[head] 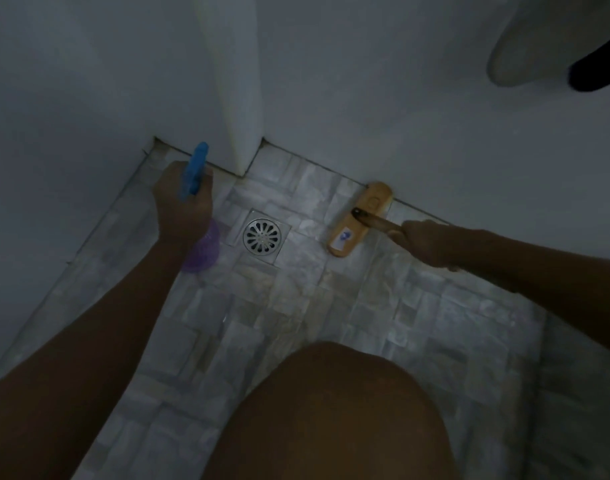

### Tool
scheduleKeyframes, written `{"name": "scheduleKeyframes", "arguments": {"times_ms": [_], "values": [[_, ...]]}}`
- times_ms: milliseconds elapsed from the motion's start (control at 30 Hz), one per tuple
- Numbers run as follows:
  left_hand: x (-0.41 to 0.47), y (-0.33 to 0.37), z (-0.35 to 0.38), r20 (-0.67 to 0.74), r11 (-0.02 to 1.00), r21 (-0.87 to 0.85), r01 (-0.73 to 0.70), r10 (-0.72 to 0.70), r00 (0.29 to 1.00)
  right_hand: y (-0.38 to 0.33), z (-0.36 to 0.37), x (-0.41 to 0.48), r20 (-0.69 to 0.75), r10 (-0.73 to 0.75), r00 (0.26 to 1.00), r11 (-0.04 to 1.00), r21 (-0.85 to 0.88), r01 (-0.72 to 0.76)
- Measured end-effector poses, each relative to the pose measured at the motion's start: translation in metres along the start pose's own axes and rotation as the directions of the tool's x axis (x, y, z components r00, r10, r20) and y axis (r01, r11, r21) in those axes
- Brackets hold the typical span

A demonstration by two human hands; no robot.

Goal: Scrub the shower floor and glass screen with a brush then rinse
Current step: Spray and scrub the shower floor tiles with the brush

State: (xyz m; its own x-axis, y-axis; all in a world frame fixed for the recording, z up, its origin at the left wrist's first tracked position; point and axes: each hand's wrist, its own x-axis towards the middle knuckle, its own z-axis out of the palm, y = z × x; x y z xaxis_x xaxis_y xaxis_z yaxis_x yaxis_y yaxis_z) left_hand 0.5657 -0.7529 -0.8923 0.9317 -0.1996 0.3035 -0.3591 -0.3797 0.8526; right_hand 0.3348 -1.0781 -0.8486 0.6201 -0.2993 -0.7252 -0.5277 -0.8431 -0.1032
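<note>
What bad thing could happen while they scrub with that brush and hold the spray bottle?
Both hands are busy: the left hand grips the spray bottle and the right hand holds the brush, so a slip on the tiled floor might be hard to catch. The light is dim, so dirt by the wall could be missed. Spray could land on the bare knee.

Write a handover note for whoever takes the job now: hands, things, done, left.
Left hand grips the spray bottle near the far-left corner.
Right hand grips the brush by its handle; its head lies on the shower floor against the wall, right of the drain.
Done: cannot tell; no foam or water shows.
Left: scrub floor, glass screen, rinse.
</note>
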Motion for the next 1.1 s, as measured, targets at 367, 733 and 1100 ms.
{"name": "scheduleKeyframes", "arguments": {"times_ms": [367, 733, 1100], "values": [[-0.003, 0.003, 0.006, 0.079, 0.995, 0.062, -0.076, 0.071, 0.994, -0.145, -0.024, 0.068, -0.087, -0.158, 0.984, 0.983, 0.084, 0.165], [0.003, -0.006, -0.001, 0.017, 1.0, 0.002, -0.008, 0.008, 1.0, -0.006, 0.024, -0.023, 0.021, 0.008, 1.0, 0.999, 0.032, -0.008], [0.008, -0.009, 0.001, 0.047, 0.999, -0.04, 0.019, -0.017, 0.999, -0.169, -0.029, 0.081, -0.09, -0.202, 0.975, 0.978, 0.028, 0.205]]}}
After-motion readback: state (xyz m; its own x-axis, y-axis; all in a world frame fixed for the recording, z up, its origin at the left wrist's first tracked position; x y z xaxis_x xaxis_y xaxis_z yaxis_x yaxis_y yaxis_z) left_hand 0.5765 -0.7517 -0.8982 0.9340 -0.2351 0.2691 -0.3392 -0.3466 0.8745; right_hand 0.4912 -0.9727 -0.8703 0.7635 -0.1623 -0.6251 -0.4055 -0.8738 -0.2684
